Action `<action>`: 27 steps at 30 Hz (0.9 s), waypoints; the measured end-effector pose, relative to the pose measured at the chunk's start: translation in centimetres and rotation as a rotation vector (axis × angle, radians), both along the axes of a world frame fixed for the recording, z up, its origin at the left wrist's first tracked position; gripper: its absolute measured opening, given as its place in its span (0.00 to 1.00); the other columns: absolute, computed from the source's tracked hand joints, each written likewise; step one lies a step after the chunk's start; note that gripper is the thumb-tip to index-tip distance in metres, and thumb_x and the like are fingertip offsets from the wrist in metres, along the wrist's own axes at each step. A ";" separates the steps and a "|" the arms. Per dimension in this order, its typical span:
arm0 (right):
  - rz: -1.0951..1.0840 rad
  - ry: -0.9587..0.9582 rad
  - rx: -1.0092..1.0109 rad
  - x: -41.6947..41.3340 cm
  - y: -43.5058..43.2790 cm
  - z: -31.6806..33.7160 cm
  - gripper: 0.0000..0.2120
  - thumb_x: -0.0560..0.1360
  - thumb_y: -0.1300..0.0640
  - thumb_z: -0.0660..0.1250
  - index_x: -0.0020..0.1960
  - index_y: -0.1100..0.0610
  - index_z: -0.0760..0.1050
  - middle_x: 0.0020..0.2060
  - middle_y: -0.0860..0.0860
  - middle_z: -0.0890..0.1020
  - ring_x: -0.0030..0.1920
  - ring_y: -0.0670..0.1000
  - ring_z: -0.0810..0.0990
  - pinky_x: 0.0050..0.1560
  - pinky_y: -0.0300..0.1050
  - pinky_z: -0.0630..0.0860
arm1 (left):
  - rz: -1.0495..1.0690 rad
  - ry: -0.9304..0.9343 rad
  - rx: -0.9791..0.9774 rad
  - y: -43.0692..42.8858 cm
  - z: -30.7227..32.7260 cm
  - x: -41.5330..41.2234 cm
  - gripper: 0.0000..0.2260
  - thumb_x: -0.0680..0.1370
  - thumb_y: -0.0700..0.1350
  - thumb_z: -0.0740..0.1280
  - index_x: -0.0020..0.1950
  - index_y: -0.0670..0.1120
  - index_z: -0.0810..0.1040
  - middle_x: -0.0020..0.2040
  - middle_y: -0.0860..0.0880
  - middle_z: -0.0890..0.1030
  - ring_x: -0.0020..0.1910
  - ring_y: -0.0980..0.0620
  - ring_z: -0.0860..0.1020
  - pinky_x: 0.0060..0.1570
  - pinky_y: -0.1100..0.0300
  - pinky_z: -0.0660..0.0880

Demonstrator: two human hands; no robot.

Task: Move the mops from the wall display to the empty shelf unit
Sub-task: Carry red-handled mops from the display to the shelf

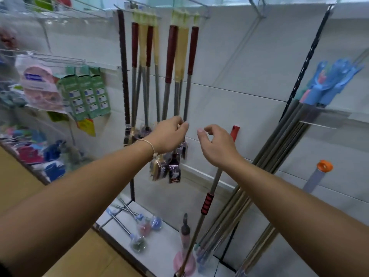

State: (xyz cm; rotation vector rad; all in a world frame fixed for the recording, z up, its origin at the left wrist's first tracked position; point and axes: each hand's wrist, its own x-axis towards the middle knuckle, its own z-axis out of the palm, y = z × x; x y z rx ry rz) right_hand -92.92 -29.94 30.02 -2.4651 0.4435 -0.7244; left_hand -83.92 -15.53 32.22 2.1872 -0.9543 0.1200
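Facing a white wall display (239,66). Hung by pale loops from a wire rail (185,16) near the top: a cluster of mops (180,56) with dark red and cream grips over grey shafts, and just left of it a second cluster (142,56) of the same kind. Left hand (168,134) raised to the lower ends of the right cluster, with fingers (179,121) curled in and apparently pinching one or two of the grey shafts, though too blurred there to say which. Thin bracelet (150,145) at that wrist, and dark printed tags (174,170) dangling below the hand. Right hand (215,144) just beside it, apart from the mops, loosely curled with thumb and forefinger parted, holding nothing. Behind it, leaning against the wall, a slim pole (207,204) with a red cap and a ribbed red sleeve lower down. Further right, a bundle of steel poles (279,148) slanting up to blue plastic heads (335,80), and beyond that an orange-capped tube (325,166). Down on the white bottom shelf (165,242): small brushes (139,224) in clear wrap and a pink plunger-like thing (184,254). Off to the left, wire racks with green card packets (87,92) and other bagged goods, all blurred.
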 end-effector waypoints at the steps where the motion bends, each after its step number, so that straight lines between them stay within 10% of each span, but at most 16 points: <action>1: -0.019 0.004 0.006 0.3 -0.3 -0.1 0.25 0.83 0.41 0.56 0.70 0.58 0.72 0.66 0.54 0.77 0.68 0.54 0.73 0.69 0.53 0.70 | -0.016 0.008 -0.014 -0.7 0.0 0.4 0.16 0.84 0.55 0.54 0.57 0.46 0.75 0.41 0.51 0.78 0.42 0.51 0.76 0.40 0.56 0.68; 14: -0.172 0.076 0.077 2.7 -7.5 -6.5 0.28 0.82 0.39 0.57 0.70 0.59 0.72 0.66 0.56 0.77 0.67 0.56 0.74 0.66 0.50 0.72 | -0.169 0.205 -0.045 -11.3 -6.6 3.2 0.21 0.82 0.61 0.57 0.63 0.46 0.75 0.55 0.46 0.81 0.54 0.47 0.78 0.54 0.53 0.74; 27: -0.266 0.115 0.188 6.8 -13.9 -13.3 0.26 0.80 0.43 0.57 0.66 0.62 0.73 0.62 0.60 0.78 0.65 0.62 0.74 0.64 0.54 0.72 | -0.150 0.404 -0.070 -19.5 -14.2 6.4 0.20 0.82 0.59 0.58 0.63 0.46 0.75 0.46 0.51 0.80 0.49 0.50 0.78 0.47 0.58 0.70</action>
